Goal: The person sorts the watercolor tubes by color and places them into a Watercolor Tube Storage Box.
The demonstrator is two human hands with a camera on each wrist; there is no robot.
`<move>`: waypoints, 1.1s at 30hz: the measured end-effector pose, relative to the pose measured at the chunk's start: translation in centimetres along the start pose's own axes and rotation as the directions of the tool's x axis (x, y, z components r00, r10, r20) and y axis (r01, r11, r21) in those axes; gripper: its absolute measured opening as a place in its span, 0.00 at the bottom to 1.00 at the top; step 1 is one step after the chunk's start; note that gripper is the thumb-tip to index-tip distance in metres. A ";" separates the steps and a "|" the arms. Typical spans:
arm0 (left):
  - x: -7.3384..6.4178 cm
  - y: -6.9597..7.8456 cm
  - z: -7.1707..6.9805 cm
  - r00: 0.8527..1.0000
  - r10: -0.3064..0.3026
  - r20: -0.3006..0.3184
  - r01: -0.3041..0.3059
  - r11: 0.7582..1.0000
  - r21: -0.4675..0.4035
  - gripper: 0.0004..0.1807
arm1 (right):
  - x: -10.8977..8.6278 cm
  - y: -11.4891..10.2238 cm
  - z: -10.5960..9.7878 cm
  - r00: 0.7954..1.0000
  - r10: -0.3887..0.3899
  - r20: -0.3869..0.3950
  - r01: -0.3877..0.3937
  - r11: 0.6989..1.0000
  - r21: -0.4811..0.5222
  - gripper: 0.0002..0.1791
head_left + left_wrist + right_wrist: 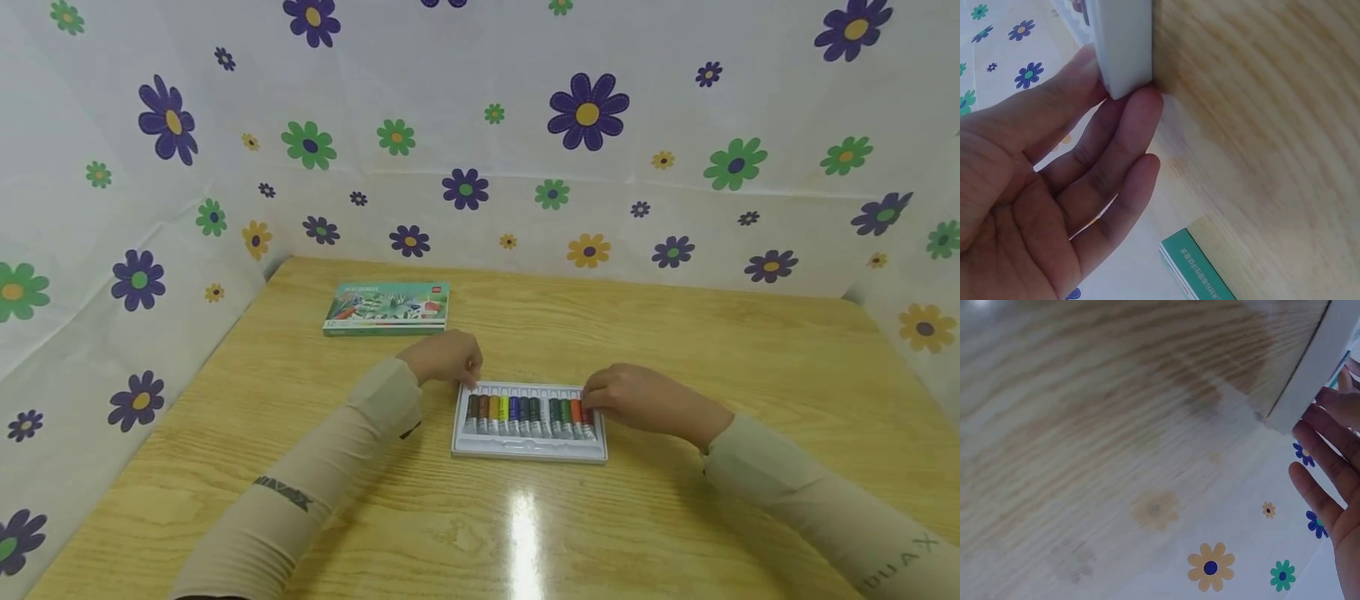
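Observation:
On the table lies a white plastic tray [528, 457] with a row of small paint tubes [534, 418], running from brown through yellow, blue and green to red. My left hand [447, 357] is at its far left corner. In the left wrist view, thumb and fingers pinch the tray's white corner [1127, 53]. At the far right corner, beside the red tubes, my right hand [647, 400] grips the tray with bent fingers. The right wrist view shows fingertips against the tray's edge [1310, 378]; the thumb's contact is partly hidden there.
A flat green paint box [386, 310] with a plant picture lies behind and left of the tray. The wood-grain table [360, 533] meets flower-printed white sheets [465, 150] at the back and both sides.

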State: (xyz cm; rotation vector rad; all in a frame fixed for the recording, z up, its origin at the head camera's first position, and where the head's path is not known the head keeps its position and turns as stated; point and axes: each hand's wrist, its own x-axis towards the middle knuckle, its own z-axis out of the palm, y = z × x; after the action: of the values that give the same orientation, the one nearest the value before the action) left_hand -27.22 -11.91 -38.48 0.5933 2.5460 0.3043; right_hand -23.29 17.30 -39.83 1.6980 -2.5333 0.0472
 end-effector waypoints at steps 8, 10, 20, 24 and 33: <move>0.3 -0.2 0.1 1.000 -0.003 -0.003 0.003 1.000 0.012 0.08 | -0.5 -0.7 -0.8 0.982 0.190 0.004 -0.189 0.972 0.139 0.17; 0.3 -0.3 0.1 1.000 -0.013 -0.002 0.013 1.000 0.012 0.08 | -0.4 -0.9 -1.1 0.975 0.221 -0.034 -0.215 0.968 0.126 0.19; 0.7 -0.6 0.3 1.000 -0.017 -0.005 0.017 1.000 -0.018 0.09 | 0.0 -2.6 -0.9 0.924 0.367 0.109 -0.381 0.907 0.178 0.39; 0.7 -0.8 0.5 1.000 -0.020 0.000 0.020 0.999 -0.026 0.09 | -0.1 -3.1 -0.3 0.906 0.381 0.184 -0.414 0.888 0.200 0.47; 0.0 -1.4 0.6 1.000 -0.003 -0.015 0.002 0.999 -0.041 0.09 | 0.1 -3.5 0.0 0.873 0.432 0.228 -0.478 0.852 0.214 0.57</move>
State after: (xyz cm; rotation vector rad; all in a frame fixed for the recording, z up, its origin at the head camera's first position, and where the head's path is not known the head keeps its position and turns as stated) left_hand -27.38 -13.11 -39.49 0.5748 2.5485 0.3604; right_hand -20.12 15.87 -39.86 1.1579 -3.1317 0.2966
